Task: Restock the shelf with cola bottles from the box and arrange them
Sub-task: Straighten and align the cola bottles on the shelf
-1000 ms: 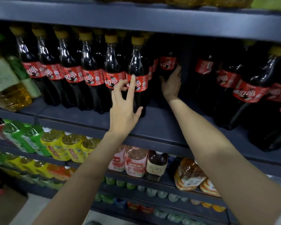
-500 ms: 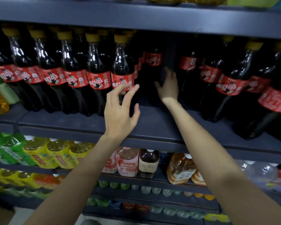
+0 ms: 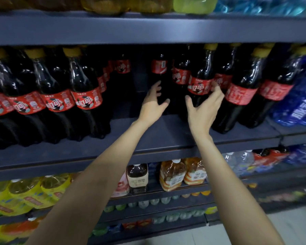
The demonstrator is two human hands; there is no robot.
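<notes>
A: Entry, head view. Where are the cola bottles?

B: On the dark shelf (image 3: 166, 137), upright, in two groups. Left group (image 3: 86, 96): tight front row, red labels facing out, yellow caps. Right group (image 3: 240, 92): same type, leaning slightly in the wide-angle view. Between the groups, a bare stretch of shelf board near the front edge.

A: Left hand?

B: Left hand (image 3: 153, 105) reaches into the gap, fingers spread and loosely bent, thumb apart. It sits at a recessed cola bottle (image 3: 159, 71) standing further back. Contact: cannot tell; fingers are not wrapped round it.

A: Right hand?

B: Right hand (image 3: 204, 106) is wide, thumb out to the left, fingers curved toward the front bottle (image 3: 200, 82) of the right group. Fingertips are at or just beside its label; no closed grasp is visible.

A: Surroundings?

B: Blue-wrapped packs (image 3: 300, 103) at far right on the same level. Lower shelf: yellow drink bottles (image 3: 25, 193), a brown-capped bottle (image 3: 137, 177), orange packs (image 3: 173, 174). Box not seen.
</notes>
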